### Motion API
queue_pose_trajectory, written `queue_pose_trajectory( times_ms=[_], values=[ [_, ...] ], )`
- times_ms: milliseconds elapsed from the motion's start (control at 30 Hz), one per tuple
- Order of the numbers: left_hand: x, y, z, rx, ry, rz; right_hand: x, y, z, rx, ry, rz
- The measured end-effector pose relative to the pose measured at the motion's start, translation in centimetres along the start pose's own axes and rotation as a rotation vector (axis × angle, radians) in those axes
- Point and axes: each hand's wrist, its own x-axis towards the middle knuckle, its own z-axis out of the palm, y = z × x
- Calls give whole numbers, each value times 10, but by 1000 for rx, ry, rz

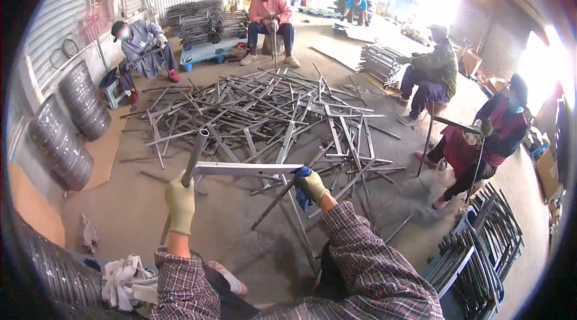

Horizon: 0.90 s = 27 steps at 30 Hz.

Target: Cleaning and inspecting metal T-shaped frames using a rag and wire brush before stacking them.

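Note:
A metal frame is held up in front of me: a round tube at the left, joined to a flat grey crossbar. My left hand, in a pale yellow-green glove, is closed around the tube below the joint. At the crossbar's right end my right hand, gloved alike, is closed on a blue cloth pressed against the metal. A second dark tube slants down from beside this hand; its joint with the crossbar is hidden. Just beyond lies a large heap of similar metal frames.
Several people sit around the heap, including one in pink and one in dark red. Stacked frames stand at my lower right. Wrapped dark coils lean by the left wall; pale rags lie at lower left.

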Motion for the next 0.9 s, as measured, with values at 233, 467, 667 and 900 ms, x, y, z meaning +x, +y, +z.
queue_pose_trajectory(
  times_ms=[233,467,667,900],
  values=[
    [3,18,4,19,-2,20,-9,-32,-9,53,-10,101],
    [2,11,2,1,39,49,1,-21,0,-102,-38,29],
    [-1,14,2,-44,-2,45,9,-15,-2,-76,-22,54],
    [0,20,-3,-79,23,80,14,-3,-1,21,14,115]
  ],
)
